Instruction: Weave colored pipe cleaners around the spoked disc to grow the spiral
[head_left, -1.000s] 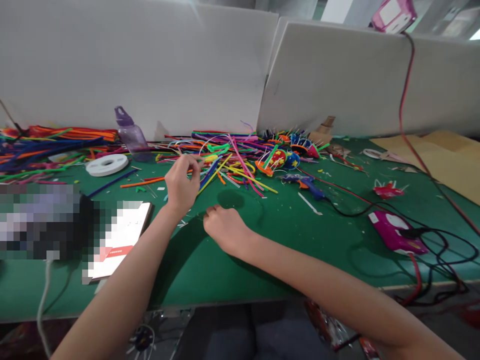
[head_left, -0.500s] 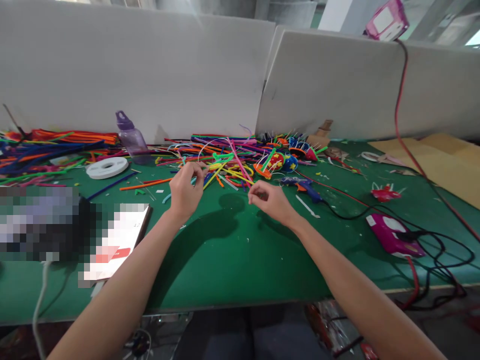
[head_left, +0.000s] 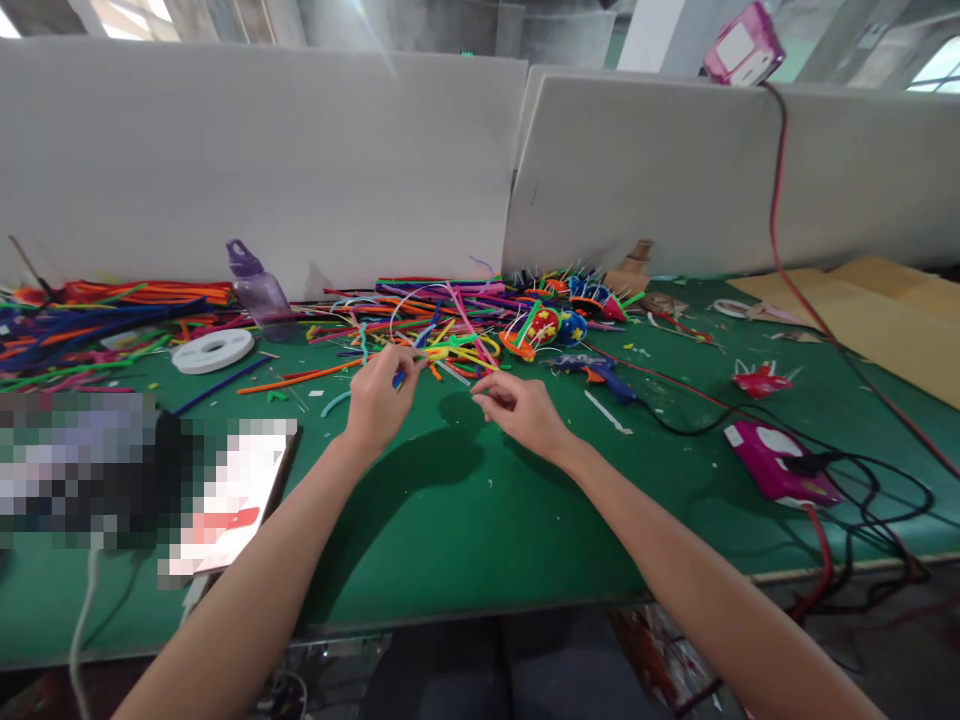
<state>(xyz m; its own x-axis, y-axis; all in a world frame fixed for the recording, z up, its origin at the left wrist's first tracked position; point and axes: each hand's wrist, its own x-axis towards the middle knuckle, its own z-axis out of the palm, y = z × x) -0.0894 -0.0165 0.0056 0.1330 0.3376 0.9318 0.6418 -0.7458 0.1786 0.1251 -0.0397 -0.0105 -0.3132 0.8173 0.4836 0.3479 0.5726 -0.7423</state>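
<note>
My left hand (head_left: 381, 400) is raised over the green table, thumb and forefinger pinched together. Its fingertips overlap the near edge of a heap of yellow pipe cleaners (head_left: 474, 352), and whatever it grips is too small to make out. A short way to the right, my right hand (head_left: 526, 412) is also closed in a pinch, its fingertips pointing at the left hand. I cannot make out what lies in them. Behind the two hands, pink pipe cleaners (head_left: 469, 318) and green ones cross the yellow. A gap separates the hands.
A glue gun (head_left: 604, 377) lies to the right, its cord running to a magenta power box (head_left: 780, 462). Red-and-blue starred pieces (head_left: 555, 325) sit behind it. On the left stand a purple bottle (head_left: 259, 290), a white tape roll (head_left: 214, 350) and a phone (head_left: 244, 490).
My two hands have come closer together, the right one moving left. Both still pinch. The view has tilted up a little.
</note>
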